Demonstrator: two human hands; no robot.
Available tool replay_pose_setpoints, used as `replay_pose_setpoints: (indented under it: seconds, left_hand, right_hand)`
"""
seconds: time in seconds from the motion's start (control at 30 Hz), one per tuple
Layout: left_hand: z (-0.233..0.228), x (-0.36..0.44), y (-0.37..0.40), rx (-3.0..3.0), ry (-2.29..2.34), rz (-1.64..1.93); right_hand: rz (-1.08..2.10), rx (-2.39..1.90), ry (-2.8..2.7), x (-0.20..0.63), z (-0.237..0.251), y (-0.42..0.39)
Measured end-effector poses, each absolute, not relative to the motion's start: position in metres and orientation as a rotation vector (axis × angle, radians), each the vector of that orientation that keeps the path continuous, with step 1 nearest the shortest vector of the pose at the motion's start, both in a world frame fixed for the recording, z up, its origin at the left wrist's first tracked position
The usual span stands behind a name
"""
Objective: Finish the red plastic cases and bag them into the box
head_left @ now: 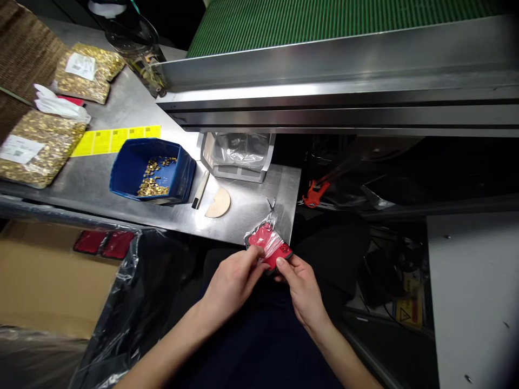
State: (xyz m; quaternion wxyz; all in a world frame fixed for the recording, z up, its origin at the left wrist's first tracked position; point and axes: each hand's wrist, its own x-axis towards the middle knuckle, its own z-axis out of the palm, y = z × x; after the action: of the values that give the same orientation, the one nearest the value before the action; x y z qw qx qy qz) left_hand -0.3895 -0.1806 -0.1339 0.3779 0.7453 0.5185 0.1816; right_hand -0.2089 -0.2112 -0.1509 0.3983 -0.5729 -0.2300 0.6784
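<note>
Both hands grasp 1 red part in a clear bag (269,246) just off the steel table (251,208) edge: left hand (232,282) pinches its left end, right hand (302,287) its lower right corner. Risk: the slick film may slip from these fingertip grips, dropping the part.

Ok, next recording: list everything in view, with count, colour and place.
red part in clear wrap: 1, red, held by both hands at table edge
blue bin: 1, blue, on steel table, brass bits inside
bags of brass bits: 2, gold, table left
yellow label strip: 1, behind bin
clear bags in tray: under green conveyor
cardboard box: 1, brown, lower left, red parts inside
left hand: pinching wrap
right hand: pinching part
</note>
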Motion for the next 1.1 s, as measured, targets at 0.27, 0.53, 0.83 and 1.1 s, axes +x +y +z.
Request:
replay_pose_setpoints:
  seconds: [0.27, 0.53, 0.83, 1.1]
  left_hand:
    - [-0.138, -0.392, -0.19, 2.076, 1.551, 0.386]
    - [-0.126, -0.364, -0.196, 1.959, 1.084, 0.761]
    - [-0.134, -0.401, -0.157, 1.73, 1.479, 0.972]
    - [-0.133, -0.413, -0.13, 1.962, 1.392, 0.793]
  right_hand:
    - [1.667, -1.429, -0.503, -0.211, -0.156, -0.211]
    - [1.767, -1.408, -0.809, -0.215, -0.157, -0.204]
    - [1.149, -1.783, -1.477, -0.193, -0.123, -0.17]
    - [0.969, -1.614, -2.192, -0.232, -0.121, -0.093]
